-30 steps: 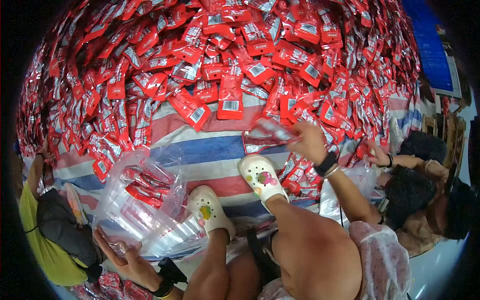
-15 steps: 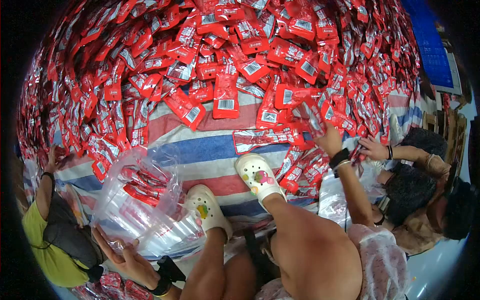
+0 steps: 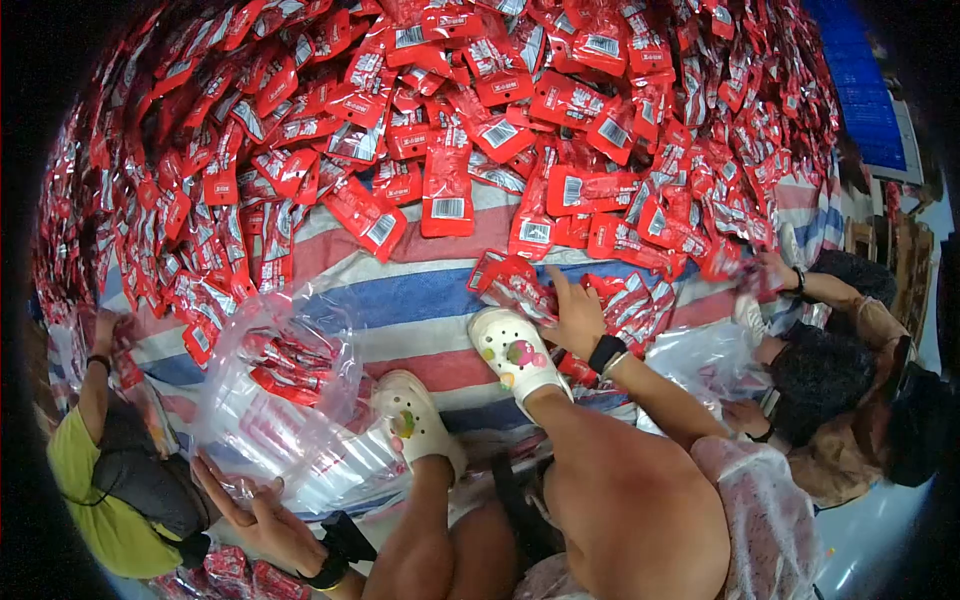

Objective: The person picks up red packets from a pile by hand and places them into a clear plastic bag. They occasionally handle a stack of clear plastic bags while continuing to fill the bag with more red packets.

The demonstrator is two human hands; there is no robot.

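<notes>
My left hand (image 3: 262,527) is held open with its fingers spread, at the lower edge of a clear plastic bag (image 3: 225,400). The bag's mouth gapes, and several red packets (image 3: 292,365) lie inside it. Across the striped sheet, my right hand (image 3: 578,318) grips a red foil packet (image 3: 510,283) just beyond my right shoe; the fingers partly hide it. Beside that hand, more red packets (image 3: 635,305) lie in a loose bunch.
A large heap of red packets (image 3: 450,190) covers the striped sheet (image 3: 400,300) ahead. My white clogs (image 3: 515,350) rest on it. Co-workers sit close at left (image 3: 110,460) and right (image 3: 830,375). More clear bags (image 3: 700,365) lie at right.
My right hand has moved left and toward me, from the packets at right to the one near my shoe, now tilted. My left hand has barely moved. The right co-worker's hand has shifted.
</notes>
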